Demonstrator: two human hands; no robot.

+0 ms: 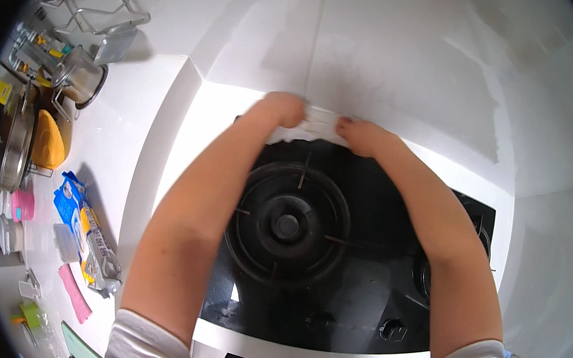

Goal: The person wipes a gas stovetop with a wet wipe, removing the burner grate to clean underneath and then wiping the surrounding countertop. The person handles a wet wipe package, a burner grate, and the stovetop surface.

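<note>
Both my arms reach over a black glass gas hob (364, 288) to its back edge. A thin white wipe or cloth (319, 123) is stretched between my hands there, just before the wall. My left hand (285, 109) grips its left end with curled fingers. At the other end, my right hand (364, 136) pinches it between thumb and fingers. The wipe's ragged lower edge hangs over the back of the hob. Below my hands sits the round burner (287, 225) with its pan supports. My right forearm partly hides a second burner (422, 279).
A glossy white wall (386, 47) rises behind the hob. On the raised white counter (110, 148) to the left lie a blue and yellow plastic packet (86, 236) and a pink cloth (74, 294). A lidded pot (78, 75) and a metal rack (103, 15) stand farther back. Control knobs (393, 329) line the front.
</note>
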